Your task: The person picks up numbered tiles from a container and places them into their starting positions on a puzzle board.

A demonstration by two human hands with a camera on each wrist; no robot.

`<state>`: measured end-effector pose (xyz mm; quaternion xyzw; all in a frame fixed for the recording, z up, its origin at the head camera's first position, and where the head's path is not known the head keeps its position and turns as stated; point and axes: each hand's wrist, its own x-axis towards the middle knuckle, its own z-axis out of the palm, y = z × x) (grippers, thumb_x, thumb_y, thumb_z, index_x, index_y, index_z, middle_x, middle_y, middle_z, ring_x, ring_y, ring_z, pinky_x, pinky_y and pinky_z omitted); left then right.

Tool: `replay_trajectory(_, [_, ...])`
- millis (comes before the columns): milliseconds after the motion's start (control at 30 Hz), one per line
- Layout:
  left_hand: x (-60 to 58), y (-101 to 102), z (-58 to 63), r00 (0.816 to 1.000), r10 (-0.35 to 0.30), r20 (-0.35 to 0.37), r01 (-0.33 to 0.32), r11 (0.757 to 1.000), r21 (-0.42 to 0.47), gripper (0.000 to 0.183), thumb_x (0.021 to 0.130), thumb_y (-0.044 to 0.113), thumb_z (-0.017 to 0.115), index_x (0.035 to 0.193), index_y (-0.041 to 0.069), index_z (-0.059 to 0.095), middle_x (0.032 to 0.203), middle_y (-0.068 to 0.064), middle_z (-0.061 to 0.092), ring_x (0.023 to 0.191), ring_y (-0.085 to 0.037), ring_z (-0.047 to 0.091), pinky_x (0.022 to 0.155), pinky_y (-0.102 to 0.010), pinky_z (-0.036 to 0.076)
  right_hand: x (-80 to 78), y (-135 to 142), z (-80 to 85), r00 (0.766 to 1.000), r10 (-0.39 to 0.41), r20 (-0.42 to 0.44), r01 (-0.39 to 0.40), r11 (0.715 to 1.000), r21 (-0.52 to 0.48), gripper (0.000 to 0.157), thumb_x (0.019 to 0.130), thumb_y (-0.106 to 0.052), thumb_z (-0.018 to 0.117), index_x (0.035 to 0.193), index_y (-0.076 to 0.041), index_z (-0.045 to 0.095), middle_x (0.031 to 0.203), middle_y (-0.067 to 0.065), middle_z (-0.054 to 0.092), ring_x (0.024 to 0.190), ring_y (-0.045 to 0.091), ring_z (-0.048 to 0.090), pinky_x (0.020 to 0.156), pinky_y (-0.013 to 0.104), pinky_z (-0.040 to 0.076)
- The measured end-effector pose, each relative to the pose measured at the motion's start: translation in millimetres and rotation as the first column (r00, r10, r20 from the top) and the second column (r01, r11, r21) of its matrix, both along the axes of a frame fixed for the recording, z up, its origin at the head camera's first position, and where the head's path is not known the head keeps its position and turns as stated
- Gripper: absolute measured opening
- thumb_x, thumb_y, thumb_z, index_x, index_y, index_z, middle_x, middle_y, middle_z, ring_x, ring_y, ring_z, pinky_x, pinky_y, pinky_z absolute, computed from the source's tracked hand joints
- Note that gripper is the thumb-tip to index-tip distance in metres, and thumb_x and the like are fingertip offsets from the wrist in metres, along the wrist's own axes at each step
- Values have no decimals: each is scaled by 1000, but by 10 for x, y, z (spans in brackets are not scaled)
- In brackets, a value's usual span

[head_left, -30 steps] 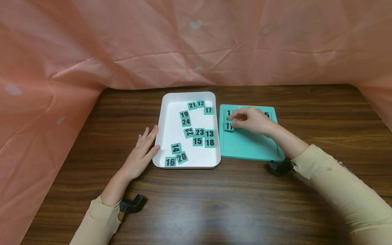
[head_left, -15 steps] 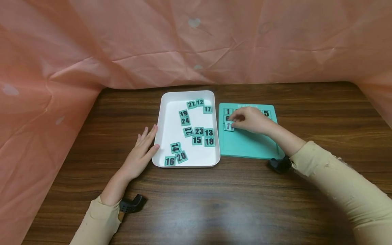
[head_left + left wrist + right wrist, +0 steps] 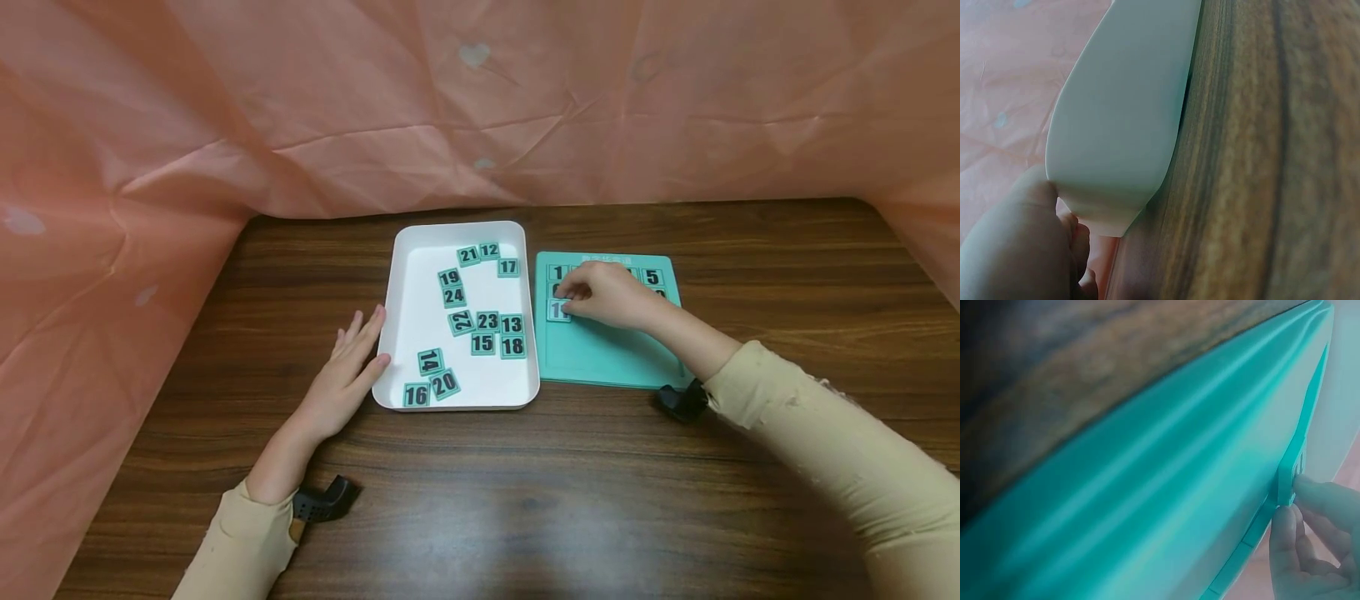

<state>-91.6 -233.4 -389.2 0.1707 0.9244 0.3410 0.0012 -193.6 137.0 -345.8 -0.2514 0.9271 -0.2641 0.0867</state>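
Roughly halfway, judging by the head view. Right of the frame centre, the right hand is pinching a tile at the left end of the third row on the teal board; a finger is covering part of its number, probably 11. Placed tiles are sitting in the two rows above, 1 and 5 showing at the ends of the top row; the hand is hiding the middle, so the full count is not readable. The board's lower part is showing bare. In mid-frame, the white tray is holding thirteen loose tiles, numbers 12 to 24, all apparently left to place. Left of it, the left hand is gripping nothing, straight fingers touching the tray's side. Both hands are staying well apart.

Left wrist view: the tray is filling the upper middle, the hand is touching its end at lower left, and the tabletop is taking up the right side.

Right wrist view: thumb and finger are pinching the tile at right of frame, right by the board; its number is not legible.
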Motion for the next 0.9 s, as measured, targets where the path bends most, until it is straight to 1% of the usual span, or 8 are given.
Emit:
replay_trajectory(100, [1, 1, -4, 1000, 2, 2, -2, 1000, -3, 58, 96, 29, 43, 146, 26, 13, 151, 5, 15, 139, -24, 2, 110, -50, -1, 5, -15, 10, 1000, 0, -10, 1, 1000, 8, 12, 79, -9, 68, 91, -6, 70, 82, 3, 64, 74, 16, 54, 66, 31, 46])
replay_trajectory(300, [4, -1, -4, 1000, 4, 4, -4, 1000, -3, 58, 96, 30, 43, 146, 26, 13, 151, 6, 14, 139, -24, 2, 110, -50, -1, 15, -31, 30, 1000, -10, -1, 10, 1000, 10, 11, 79, -9, 68, 90, -6, 70, 82, 3, 64, 73, 16, 55, 67, 31, 48])
replay_trajectory(567, [4, -4, -13, 1000, 11, 4, -11, 1000, -1, 58, 96, 30, 43, 146, 28, 13, 151, 6, 15, 139, -22, 2, 110, -48, -1, 11, -19, 17, 1000, 16, -9, -16, 1000, 6, 10, 80, -7, 66, 89, -4, 69, 81, 5, 65, 73, 16, 56, 67, 31, 49])
replay_trajectory(700, [3, -4, -9, 1000, 11, 4, -11, 1000, 1, 58, 96, 30, 43, 146, 28, 13, 151, 7, 14, 139, -22, 2, 110, -49, -1, 4, -20, 9, 1000, 14, -10, -14, 1000, 13, 10, 80, -7, 67, 89, -5, 69, 82, 5, 65, 73, 16, 56, 67, 31, 49])
replay_trajectory(900, [-5, -4, -12, 1000, 3, 3, -3, 1000, 6, 58, 96, 30, 43, 146, 28, 13, 151, 5, 15, 139, -24, 1, 110, -50, -1, 7, -22, 6, 1000, 8, -6, -7, 1000, 9, 10, 80, -7, 67, 89, -5, 69, 82, 5, 65, 74, 16, 57, 67, 31, 49])
